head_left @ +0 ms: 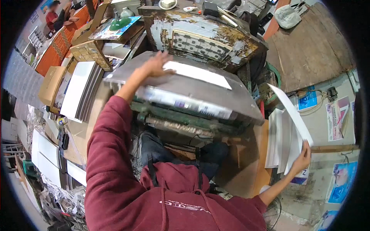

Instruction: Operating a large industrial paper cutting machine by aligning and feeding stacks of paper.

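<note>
My left hand [156, 64] is slightly blurred, its fingers spread at the far left end of a white strip of card [204, 76]. That strip lies flat on the dark grey metal plate [185, 82] of a machine in front of me. Out to the right, my right hand [302, 159] pinches the near end of a long white card sheet [291, 111] between thumb and fingers. This sheet stands tilted beside a stack of white sheets [274, 138]. A pale, blurred band with printed patches [185, 103] runs along the plate's near edge.
To the left, a stack of white boards [80, 90] sits on a wooden table beside a cardboard box [52, 85]. A worn, paint-chipped machine housing [200, 36] rises behind the plate. A plywood board [312, 50] lies at the far right. Another person [58, 19] sits far back left.
</note>
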Demonstrator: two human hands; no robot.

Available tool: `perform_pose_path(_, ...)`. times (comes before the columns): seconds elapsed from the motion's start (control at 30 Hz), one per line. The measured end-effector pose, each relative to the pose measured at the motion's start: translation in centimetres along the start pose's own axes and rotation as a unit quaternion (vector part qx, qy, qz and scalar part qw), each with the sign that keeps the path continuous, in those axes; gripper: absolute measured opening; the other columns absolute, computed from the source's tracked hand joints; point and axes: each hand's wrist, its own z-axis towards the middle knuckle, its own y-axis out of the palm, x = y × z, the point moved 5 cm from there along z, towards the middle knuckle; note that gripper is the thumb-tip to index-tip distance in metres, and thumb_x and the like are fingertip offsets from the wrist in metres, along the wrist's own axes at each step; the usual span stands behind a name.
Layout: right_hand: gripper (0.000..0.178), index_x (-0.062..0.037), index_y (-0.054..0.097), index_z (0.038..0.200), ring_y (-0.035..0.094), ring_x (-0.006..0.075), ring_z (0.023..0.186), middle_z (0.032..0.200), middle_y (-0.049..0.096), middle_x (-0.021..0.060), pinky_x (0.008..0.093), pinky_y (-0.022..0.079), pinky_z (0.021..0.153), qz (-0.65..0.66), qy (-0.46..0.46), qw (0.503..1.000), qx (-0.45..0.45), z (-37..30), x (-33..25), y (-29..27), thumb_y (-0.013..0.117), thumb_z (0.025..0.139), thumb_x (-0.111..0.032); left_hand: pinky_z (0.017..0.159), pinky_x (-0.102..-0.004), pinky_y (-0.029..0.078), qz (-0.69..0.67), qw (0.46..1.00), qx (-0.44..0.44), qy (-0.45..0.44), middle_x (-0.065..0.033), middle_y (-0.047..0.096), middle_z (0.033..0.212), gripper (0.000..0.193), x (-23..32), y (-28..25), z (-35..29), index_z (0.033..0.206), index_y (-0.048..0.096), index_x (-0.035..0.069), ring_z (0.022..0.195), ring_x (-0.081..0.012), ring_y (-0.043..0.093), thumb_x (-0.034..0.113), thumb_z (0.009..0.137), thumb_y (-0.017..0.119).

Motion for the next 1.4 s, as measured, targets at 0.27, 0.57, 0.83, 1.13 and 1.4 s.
perform_pose_path(0.27,0.019,0.003,0.071,0.105,0.058,0.0207,0.115,0.117,0.068,0.0119,0.0313,0.043,0.1,0.235,0.029,0.883,-0.406,-6.3,-6.4,19.0,0.064,0.091,-0.008,0.116,-0.0559,0.02,-0.069,0.987,-0.05,0.138,-0.0195,0.035,0.151,0.091,11.4,4.7,-17.0,0.152,0.026,0.011,0.141,-0.0342,0.032,0.063,0.085,0.058)
perform_pose_path(0.57,0.03,-0.0079,0.067,0.119,0.051,0.0219,0.129,0.123,0.066,0.0086,0.0368,0.021,0.117,0.177,-0.174,0.768,-0.591,-9.2,-10.2,34.6,0.063,0.093,-0.023,0.117,-0.055,0.021,0.058,0.993,0.101,0.01,-0.0118,0.047,0.143,0.068,8.6,-2.0,-28.8,0.141,0.05,0.017,0.138,-0.0316,0.038,-0.001,0.076,0.051)
perform_pose_path(0.83,0.05,-0.0078,0.05,0.139,0.049,0.0241,0.129,0.139,0.053,0.0158,0.0333,0.038,0.106,0.236,-0.08,0.885,-0.392,-0.8,-13.5,29.3,0.063,0.095,-0.025,0.096,-0.0452,0.049,0.305,0.838,0.337,-0.304,-0.0151,0.055,0.134,0.063,-5.9,-12.1,-35.0,0.144,0.044,0.025,0.121,-0.0335,0.055,-0.007,0.09,0.04)
perform_pose_path(1.13,0.044,-0.0071,0.054,0.136,0.054,0.0252,0.124,0.134,0.058,0.0133,0.0341,0.038,0.105,0.087,-0.016,0.951,-0.296,-1.0,-6.9,16.7,0.061,0.096,-0.022,0.106,-0.0561,0.035,0.153,0.853,0.211,-0.452,-0.0357,0.019,0.151,0.094,-30.1,5.0,-40.6,0.155,0.008,0.019,0.137,-0.0528,0.027,0.034,0.085,0.07)
perform_pose_path(1.4,0.076,0.0076,0.054,0.117,0.057,0.041,0.108,0.116,0.057,0.0263,0.0466,0.047,0.093,-0.556,0.213,0.786,-0.166,-5.4,10.8,-1.8,0.073,0.077,-0.054,0.104,-0.0646,0.032,0.113,0.733,0.156,-0.653,-0.0279,0.038,0.144,0.067,-32.1,9.1,-39.7,0.151,0.03,0.02,0.126,-0.0542,0.041,0.057,0.096,0.042)
